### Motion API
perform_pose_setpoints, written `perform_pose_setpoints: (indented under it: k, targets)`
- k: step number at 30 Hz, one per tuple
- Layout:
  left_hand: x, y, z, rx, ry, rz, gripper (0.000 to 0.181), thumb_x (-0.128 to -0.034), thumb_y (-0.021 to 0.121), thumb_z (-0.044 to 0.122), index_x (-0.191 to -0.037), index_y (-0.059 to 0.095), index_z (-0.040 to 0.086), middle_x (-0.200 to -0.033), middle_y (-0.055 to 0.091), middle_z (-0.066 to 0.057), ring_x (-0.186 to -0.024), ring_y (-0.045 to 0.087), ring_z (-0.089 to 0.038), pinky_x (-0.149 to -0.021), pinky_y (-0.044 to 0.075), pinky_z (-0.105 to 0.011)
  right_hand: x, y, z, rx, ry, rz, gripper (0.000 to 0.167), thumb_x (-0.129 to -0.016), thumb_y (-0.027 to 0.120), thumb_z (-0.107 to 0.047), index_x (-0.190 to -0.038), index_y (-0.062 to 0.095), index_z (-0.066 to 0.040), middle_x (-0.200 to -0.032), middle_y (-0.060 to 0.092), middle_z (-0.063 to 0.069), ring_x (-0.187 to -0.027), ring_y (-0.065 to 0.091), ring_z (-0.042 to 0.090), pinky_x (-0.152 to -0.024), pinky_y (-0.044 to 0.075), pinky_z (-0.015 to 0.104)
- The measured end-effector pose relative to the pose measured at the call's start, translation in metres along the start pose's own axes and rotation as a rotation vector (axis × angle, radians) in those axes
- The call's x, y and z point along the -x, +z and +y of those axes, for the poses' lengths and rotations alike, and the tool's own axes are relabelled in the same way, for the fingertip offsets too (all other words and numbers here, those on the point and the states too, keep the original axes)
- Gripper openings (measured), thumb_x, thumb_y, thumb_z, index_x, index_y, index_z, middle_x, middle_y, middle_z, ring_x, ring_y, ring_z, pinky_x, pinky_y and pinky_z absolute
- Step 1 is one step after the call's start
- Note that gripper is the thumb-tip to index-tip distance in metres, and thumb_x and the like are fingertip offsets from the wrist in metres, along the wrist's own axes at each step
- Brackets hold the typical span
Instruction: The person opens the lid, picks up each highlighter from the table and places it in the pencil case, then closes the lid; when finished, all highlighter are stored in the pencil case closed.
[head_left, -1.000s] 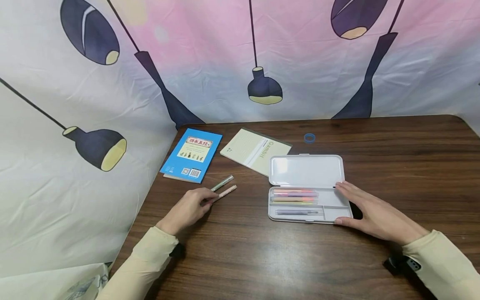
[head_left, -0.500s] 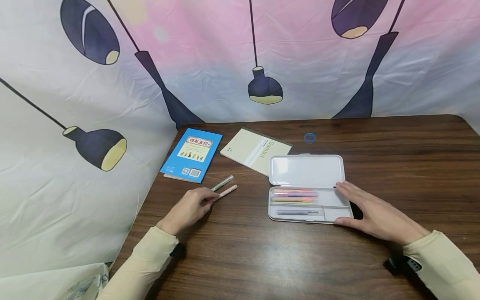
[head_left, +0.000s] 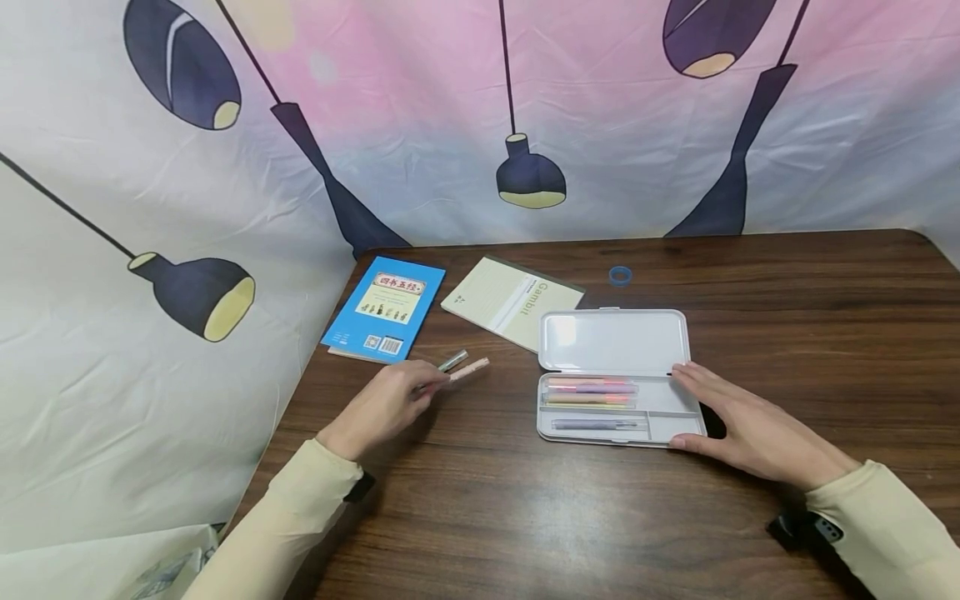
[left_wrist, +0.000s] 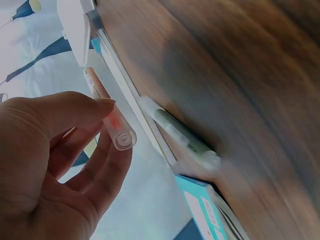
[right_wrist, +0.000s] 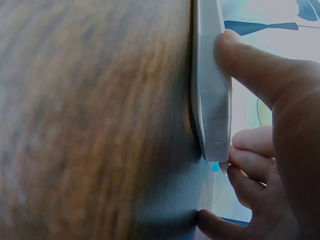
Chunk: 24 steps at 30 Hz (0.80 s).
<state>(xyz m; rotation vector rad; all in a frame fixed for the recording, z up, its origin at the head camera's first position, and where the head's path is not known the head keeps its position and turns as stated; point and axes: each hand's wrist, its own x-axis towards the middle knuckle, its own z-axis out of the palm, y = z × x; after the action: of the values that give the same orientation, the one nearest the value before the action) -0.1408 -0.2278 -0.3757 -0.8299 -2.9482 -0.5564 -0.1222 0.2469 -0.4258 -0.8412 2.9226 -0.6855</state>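
My left hand [head_left: 384,406] pinches a pale pink pen [left_wrist: 106,97] with a clear end between thumb and fingers, raised off the table. A green pen [left_wrist: 180,132] with clear ends lies on the wood beside that hand, partly hidden in the head view. My right hand [head_left: 757,429] holds the right end of an open white pencil case [head_left: 677,427], thumb at the front edge and fingers at the back. Inside the case, several coloured pens [head_left: 588,392] lie in the rear compartment and a grey-violet pen [head_left: 592,425] in the front one.
A blue book [head_left: 352,321] lies at the table's left edge. A cream notebook [head_left: 487,292] sits behind the case, its corner next to the raised lid [head_left: 622,337]. A blue ring [head_left: 620,276] lies further back. Printed cloth [head_left: 450,125] hangs behind the table.
My left hand has lifted the pink pen and moved a little up and to the right. The green pen stays on the table. My right hand and the case have not moved.
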Motion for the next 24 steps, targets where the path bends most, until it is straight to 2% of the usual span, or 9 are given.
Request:
perform_pose_setpoints:
  k: [3, 7, 10, 11, 14, 18, 21, 24]
  targets:
    - [-0.006, 0.001, 0.006, -0.021, 0.026, -0.009, 0.028, -0.0858, 0.072, -0.005, -0.11, 0.075, 0.007, -0.101, 0.072, -0.002, -0.092, 0.065, -0.015, -0.082, 0.056, -0.037, 0.0, 0.0, 0.0, -0.004, -0.002, -0.001, 0.089, -0.088, 0.068, -0.059, -0.155, 0.036, -0.011, -0.16, 0.033, 0.012, -0.145, 0.035, 0.031, -0.102, 0.003, -0.001]
    - [-0.017, 0.006, 0.018, -0.039, 0.047, -0.055, 0.028, -0.0857, 0.073, -0.003, -0.111, 0.075, 0.008, -0.103, 0.072, -0.002, -0.097, 0.066, -0.015, -0.087, 0.055, -0.036, 0.0, 0.0, 0.0, -0.008, -0.009, -0.002, 0.089, -0.088, 0.068, -0.058, -0.155, 0.036, -0.01, -0.16, 0.034, 0.013, -0.145, 0.035, 0.032, -0.102, 0.003, -0.001]
    - [-0.027, 0.012, 0.029, -0.032, 0.066, -0.1, 0.028, -0.0869, 0.073, -0.002, -0.113, 0.075, 0.009, -0.107, 0.072, -0.001, -0.101, 0.066, -0.014, -0.09, 0.055, -0.035, 0.0, 0.0, 0.0, -0.009, -0.003, -0.006, 0.089, -0.088, 0.067, -0.059, -0.156, 0.035, -0.011, -0.16, 0.033, 0.013, -0.145, 0.034, 0.032, -0.105, 0.006, 0.001]
    - [-0.03, 0.014, 0.033, -0.03, 0.079, -0.114, 0.028, -0.0875, 0.072, -0.002, -0.113, 0.075, 0.009, -0.108, 0.072, 0.0, -0.102, 0.066, -0.014, -0.091, 0.054, -0.034, 0.0, 0.0, 0.0, -0.008, -0.001, -0.013, 0.089, -0.088, 0.067, -0.059, -0.156, 0.035, -0.011, -0.16, 0.033, 0.013, -0.145, 0.034, 0.032, -0.109, 0.011, 0.005]
    - [-0.04, 0.02, 0.044, -0.014, 0.136, -0.148, 0.028, -0.0893, 0.069, -0.002, -0.115, 0.074, 0.009, -0.11, 0.071, 0.0, -0.103, 0.065, -0.013, -0.091, 0.054, -0.032, 0.0, 0.0, 0.0, -0.005, 0.016, -0.024, 0.09, -0.088, 0.065, -0.061, -0.156, 0.034, -0.012, -0.161, 0.032, 0.012, -0.146, 0.033, 0.031, -0.11, 0.016, 0.009]
    - [-0.05, 0.027, 0.059, 0.0, 0.238, -0.164, 0.03, -0.0905, 0.066, -0.003, -0.116, 0.074, 0.01, -0.111, 0.071, 0.0, -0.105, 0.064, -0.013, -0.093, 0.052, -0.031, 0.0, 0.0, 0.0, -0.003, 0.034, -0.035, 0.091, -0.087, 0.064, -0.064, -0.157, 0.034, -0.013, -0.161, 0.032, 0.011, -0.146, 0.032, 0.029, -0.109, 0.018, 0.01]
    - [-0.056, 0.031, 0.069, -0.004, 0.295, -0.162, 0.03, -0.0911, 0.065, -0.003, -0.117, 0.074, 0.011, -0.111, 0.07, 0.001, -0.106, 0.063, -0.013, -0.095, 0.051, -0.03, 0.0, -0.001, 0.0, 0.0, 0.045, -0.048, 0.092, -0.087, 0.063, -0.065, -0.157, 0.032, -0.014, -0.161, 0.031, 0.011, -0.147, 0.031, 0.029, -0.112, 0.028, 0.026]
    - [-0.062, 0.036, 0.078, -0.012, 0.339, -0.167, 0.029, -0.092, 0.064, -0.002, -0.117, 0.074, 0.01, -0.112, 0.07, 0.0, -0.108, 0.063, -0.014, -0.097, 0.049, -0.029, 0.0, -0.002, 0.0, 0.003, 0.058, -0.056, 0.092, -0.087, 0.062, -0.066, -0.157, 0.032, -0.015, -0.162, 0.03, 0.01, -0.147, 0.031, 0.029, -0.108, 0.034, 0.039]
